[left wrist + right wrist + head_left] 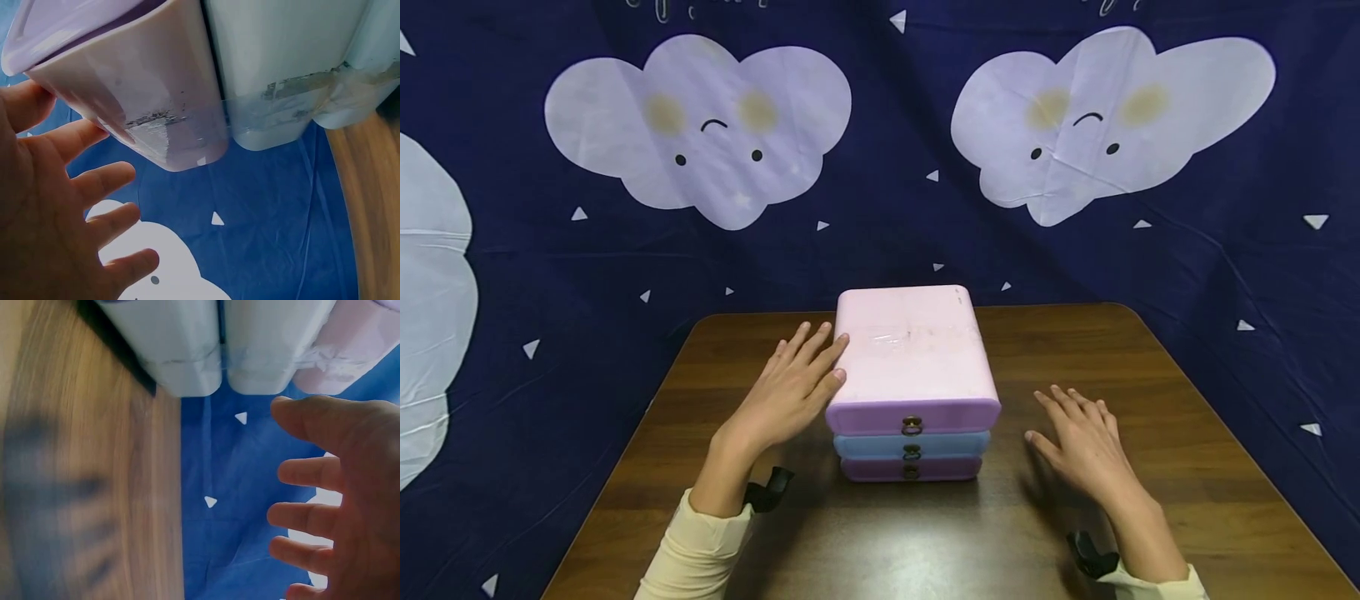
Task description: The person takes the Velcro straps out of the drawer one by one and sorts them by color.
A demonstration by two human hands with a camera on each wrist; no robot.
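Observation:
A small chest of three stacked drawers [913, 346] stands mid-table, its top pale pink. The purple top drawer [880, 418], blue middle drawer [872, 447] and purple bottom drawer [872, 470] each carry a small ring pull, and all look closed. My left hand [790, 392] is at the chest's left side, fingers spread, thumb and forefinger tips right at its upper edge. In the left wrist view, clear tape [250, 115] runs across the sides of the stacked units. To the right of the chest, my right hand [1086, 446] hovers apart from it with relaxed fingers and holds nothing.
The brown wooden table [917, 550] has rounded far corners. Right behind it hangs a dark blue cloth [895, 242] with clouds and small white triangles. A black strap [767, 490] sits at my left wrist, another black strap [1090, 557] at my right.

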